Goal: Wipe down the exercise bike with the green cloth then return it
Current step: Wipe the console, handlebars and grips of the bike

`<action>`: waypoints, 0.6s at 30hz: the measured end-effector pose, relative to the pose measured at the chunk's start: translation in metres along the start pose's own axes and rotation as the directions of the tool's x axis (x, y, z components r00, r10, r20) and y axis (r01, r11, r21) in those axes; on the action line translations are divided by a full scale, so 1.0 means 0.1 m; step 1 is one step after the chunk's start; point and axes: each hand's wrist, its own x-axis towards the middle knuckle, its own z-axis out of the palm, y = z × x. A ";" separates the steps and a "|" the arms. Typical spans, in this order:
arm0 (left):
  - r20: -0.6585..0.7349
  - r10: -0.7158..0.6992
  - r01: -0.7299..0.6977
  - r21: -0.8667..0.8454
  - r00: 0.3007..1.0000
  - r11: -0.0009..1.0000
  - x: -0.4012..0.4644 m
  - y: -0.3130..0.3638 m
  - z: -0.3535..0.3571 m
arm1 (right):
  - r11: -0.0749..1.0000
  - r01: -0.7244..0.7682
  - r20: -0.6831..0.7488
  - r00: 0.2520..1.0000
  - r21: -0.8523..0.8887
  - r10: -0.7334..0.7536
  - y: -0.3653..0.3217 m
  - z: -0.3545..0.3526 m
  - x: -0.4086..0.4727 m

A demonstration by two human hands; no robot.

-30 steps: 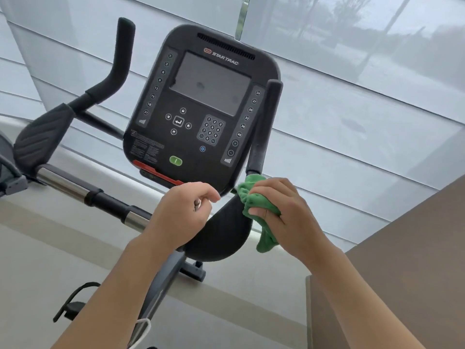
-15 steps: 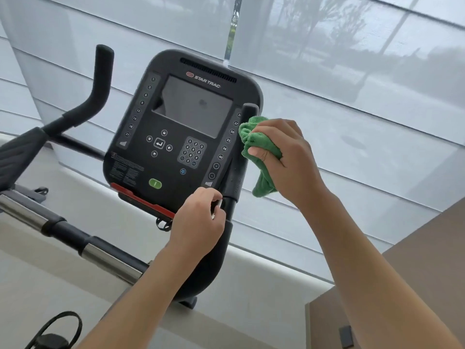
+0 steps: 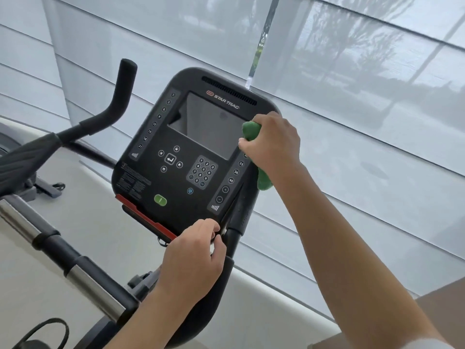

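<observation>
The exercise bike's black console [image 3: 186, 157] with a dark screen and keypad faces me at the centre. My right hand [image 3: 273, 141] grips the bunched green cloth [image 3: 251, 131] around the top of the bike's right upright handle [image 3: 237, 217], beside the console's right edge; a tail of cloth hangs below the hand. My left hand [image 3: 193, 258] is curled at the console's lower right corner, next to the handle's base. Whether it grips anything is hidden.
The left upright handle [image 3: 123, 89] rises at the left, with a padded armrest [image 3: 27, 154] and a chrome and black bar [image 3: 63, 263] below it. Sheer window blinds [image 3: 352, 96] hang close behind the bike. A brown surface [image 3: 440, 295] lies at the lower right.
My right hand has slid the green cloth up the right handle, from its base to its top. My left hand stayed by the console's lower right corner.
</observation>
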 end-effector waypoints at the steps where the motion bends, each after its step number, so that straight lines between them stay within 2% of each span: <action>1: 0.000 0.007 -0.007 0.008 1.000 1.000 0.01 0.00 0.01 | 0.999 -0.019 0.020 1.000 -0.036 0.020 0.01 -0.02 0.07; 4: 0.000 0.021 -0.021 0.019 1.000 1.000 0.02 0.01 0.03 | 0.998 -0.025 0.201 0.979 0.055 0.014 0.09 -0.12 0.26; 6: 0.011 0.017 -0.017 0.026 1.000 1.000 0.02 0.01 0.04 | 0.973 -0.009 0.361 0.929 0.229 -0.076 0.18 -0.24 0.31; 8: 0.025 0.001 -0.002 0.029 1.000 1.000 0.01 0.00 0.03 | 0.895 -0.042 0.408 0.899 0.444 -0.160 0.27 -0.30 0.29; 10: 0.028 0.000 -0.001 0.030 1.000 1.000 -0.01 0.01 0.02 | 0.796 -0.099 0.311 0.943 0.597 -0.116 0.31 -0.25 0.21; 12: 0.028 -0.002 0.001 0.027 1.000 1.000 -0.01 0.01 0.01 | 0.730 -0.151 0.154 0.986 0.667 0.063 0.23 -0.09 0.08; 13: 0.030 -0.005 0.004 0.028 1.000 1.000 -0.02 0.01 0.01 | 0.740 -0.162 0.063 0.985 0.653 0.160 0.17 0.00 0.01; 14: 0.034 -0.008 0.007 0.030 0.999 1.000 -0.02 0.01 0.01 | 0.788 -0.165 -0.034 0.973 0.594 0.230 0.09 0.09 -0.04; 16: 0.046 -0.008 0.007 0.027 0.999 1.000 -0.03 -0.01 0.01 | 0.915 -0.167 -0.202 0.946 0.367 0.254 -0.03 0.19 -0.10; 18: 0.059 -0.006 0.005 0.026 0.998 1.000 -0.03 -0.01 0.01 | 0.972 -0.171 -0.218 0.954 0.160 0.204 -0.09 0.20 -0.08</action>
